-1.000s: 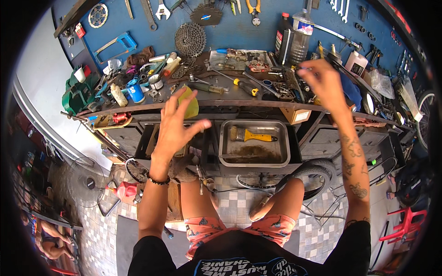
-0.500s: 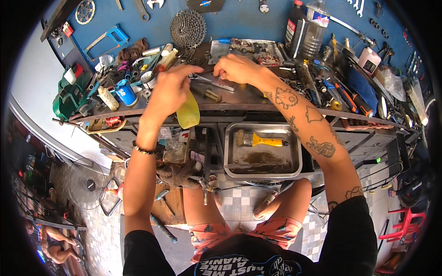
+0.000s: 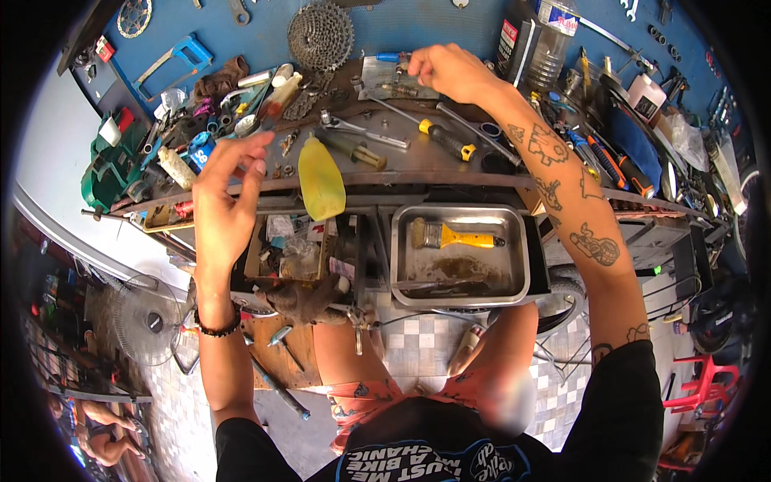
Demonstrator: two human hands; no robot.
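My left hand (image 3: pixel 229 189) hovers at the bench's front edge, left of a yellow squeeze bottle (image 3: pixel 322 183). Its fingers are bent but apart, and nothing shows in them. Farther back, my right hand (image 3: pixel 450 71) is curled over a flat metal tray (image 3: pixel 372 90) of small parts; its closed fingertips hide whatever they may pinch. Between the hands lie a ratchet wrench (image 3: pixel 369 133), a dark tube-shaped tool with a pale end (image 3: pixel 345 148) and a long-shafted screwdriver (image 3: pixel 448 141) with a yellow and black handle.
A steel pan (image 3: pixel 401 281) below the bench holds a yellow-handled brush (image 3: pixel 462 238). Beside it, an open drawer holds bags and small parts. Crowded tools cover both bench ends. A sprocket cassette (image 3: pixel 321 37) and a large clear bottle (image 3: pixel 554 44) stand along the back.
My left hand has moved left and nearer, away from the ratchet and the squeeze bottle. My right hand has gone right and farther back, uncovering the screwdriver. The view has shifted slightly.
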